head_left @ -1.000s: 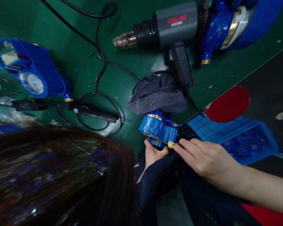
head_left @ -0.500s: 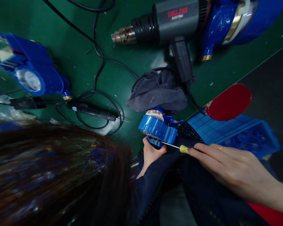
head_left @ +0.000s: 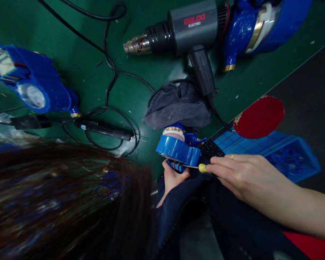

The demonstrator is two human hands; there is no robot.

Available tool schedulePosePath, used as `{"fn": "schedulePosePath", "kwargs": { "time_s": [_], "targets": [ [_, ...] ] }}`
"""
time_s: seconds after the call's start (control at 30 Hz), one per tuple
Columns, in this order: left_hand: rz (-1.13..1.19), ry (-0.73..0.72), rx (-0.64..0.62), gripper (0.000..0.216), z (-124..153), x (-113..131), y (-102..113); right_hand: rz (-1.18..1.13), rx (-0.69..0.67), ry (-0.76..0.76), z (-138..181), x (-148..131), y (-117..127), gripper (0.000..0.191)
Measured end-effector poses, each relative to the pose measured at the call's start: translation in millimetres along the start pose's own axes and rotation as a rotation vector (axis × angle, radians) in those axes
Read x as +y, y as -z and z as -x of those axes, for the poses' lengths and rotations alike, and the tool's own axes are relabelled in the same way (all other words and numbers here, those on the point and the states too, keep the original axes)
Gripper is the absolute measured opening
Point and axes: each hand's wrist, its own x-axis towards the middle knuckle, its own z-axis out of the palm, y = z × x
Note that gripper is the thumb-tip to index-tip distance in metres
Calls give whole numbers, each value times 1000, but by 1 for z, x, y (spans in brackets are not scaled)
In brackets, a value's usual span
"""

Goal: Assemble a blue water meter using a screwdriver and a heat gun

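Note:
A small blue round device (head_left: 178, 150) with a brass ring on top sits at the near edge of the green table (head_left: 78, 54). My left hand (head_left: 173, 177) grips it from below, fingers curled round its underside. My right hand (head_left: 239, 173) pinches a thin screwdriver with a yellow handle (head_left: 202, 168), its metal shaft pushed under the device's rim. A ring shows on one right finger. Dark hair fills the lower left and hides what lies beneath it.
A grey heat gun (head_left: 184, 30) lies behind, its handle on a dark rag (head_left: 177, 106). Blue meter housings lie at far left (head_left: 32, 86) and top right (head_left: 260, 25). A black soldering iron (head_left: 103, 129) with coiled cord, a red disc (head_left: 260, 116) and a blue tray (head_left: 284, 155) are nearby.
My right hand drew the screwdriver back to the right, baring its shaft, then pushed it in again toward the device. My left hand stayed on the device.

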Motion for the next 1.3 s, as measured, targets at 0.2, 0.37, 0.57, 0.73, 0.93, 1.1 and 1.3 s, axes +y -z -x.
{"fn": "schedulePosePath", "kwargs": {
  "time_s": [0.2,0.37,0.57,0.73,0.93,1.1,1.3],
  "targets": [
    [-33,14,13,62,3,1,-5,217,58,18,19,-26,-22,40],
    [0,-4,-20,63,0,-1,-5,244,102,28,26,-28,-24,39],
    [35,-20,-41,58,-3,-2,-2,286,156,27,35,-28,-14,39],
    [46,-10,-44,56,-2,2,0,265,158,36,39,-29,-24,35],
    [82,8,-80,59,-4,-5,0,295,196,3,47,-31,-20,33],
    [111,17,-98,60,-5,-10,1,263,168,-34,50,-32,-21,36],
    [152,0,-135,59,-6,-10,4,181,119,-64,51,-30,-26,37]
  ]
}}
